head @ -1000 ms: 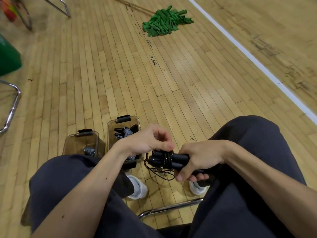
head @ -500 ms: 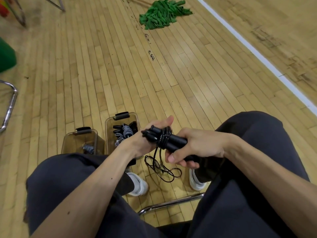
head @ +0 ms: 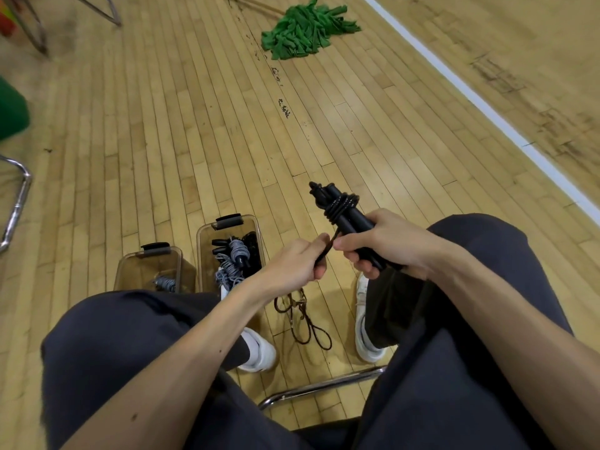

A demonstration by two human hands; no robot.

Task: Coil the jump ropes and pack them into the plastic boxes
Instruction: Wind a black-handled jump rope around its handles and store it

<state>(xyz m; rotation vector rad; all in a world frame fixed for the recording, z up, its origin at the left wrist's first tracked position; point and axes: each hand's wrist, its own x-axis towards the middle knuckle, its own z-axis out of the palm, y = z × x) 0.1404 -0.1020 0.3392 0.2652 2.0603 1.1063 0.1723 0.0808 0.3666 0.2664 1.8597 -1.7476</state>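
While my right hand [head: 386, 241] curls tight round the two smooth black handles [head: 349, 219] of the jump rope [head: 341, 203], I hold them side by side, slanting up and away from me, above and to the right of the fuller box [head: 204, 254]. Several turns of thin black cord bind them together near their far ends. My left hand [head: 292, 264] is closed as well, fingers and thumb pinching the cord just below that winding, right beside the box's near right corner. The slack [head: 305, 319] drops from it onto the floor [head: 194, 125] in loose, tangled loops, just right of the box and nearer to me. That box is a clear, brownish plastic tub with a dark clip on its far rim, and it holds coiled grey ropes [head: 235, 258] with black handles. A second box [head: 130, 271] of the same make stands just to its left, with one grey coil [head: 164, 282] showing at the bottom. My white shoes [head: 259, 349] sit on either side of the loops. The floor is glossy narrow wooden strips. Far beyond the box lies a shaggy green mop head [head: 305, 30], and well to the right runs a painted white line [head: 487, 108].
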